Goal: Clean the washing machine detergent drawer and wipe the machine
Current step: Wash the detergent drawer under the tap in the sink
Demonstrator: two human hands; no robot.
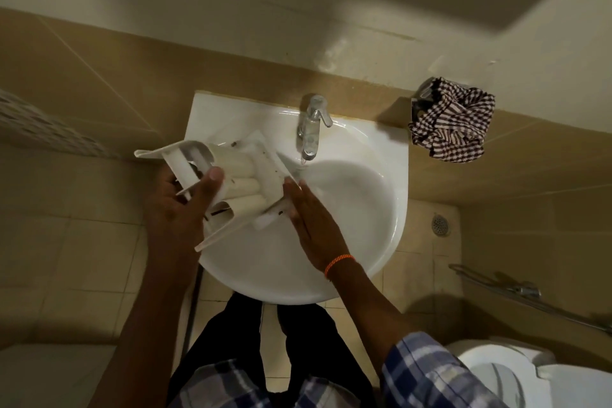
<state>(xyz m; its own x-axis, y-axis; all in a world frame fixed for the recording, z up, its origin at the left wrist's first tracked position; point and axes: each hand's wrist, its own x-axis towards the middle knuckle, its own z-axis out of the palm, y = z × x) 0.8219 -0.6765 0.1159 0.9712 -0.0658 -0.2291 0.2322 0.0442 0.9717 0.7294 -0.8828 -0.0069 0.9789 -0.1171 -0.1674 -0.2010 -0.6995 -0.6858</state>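
The white detergent drawer point(241, 175) is held tilted over the left side of the white sink point(364, 242), its underside with several tube-like channels facing up. My left hand point(185, 205) grips its front-panel end, thumb across the plastic. My right hand point(311, 219) lies flat with straight fingers against the drawer's right edge, fingertips near the water. The chrome tap point(313, 122) runs, and the stream falls onto the drawer's upper right corner and into the basin.
A checked cloth point(453, 122) hangs bunched on a wall holder right of the sink. A floor drain point(440, 224) and a spray hose point(526, 291) lie to the right. The toilet point(516, 374) is at bottom right. A white surface point(49, 374) is at bottom left.
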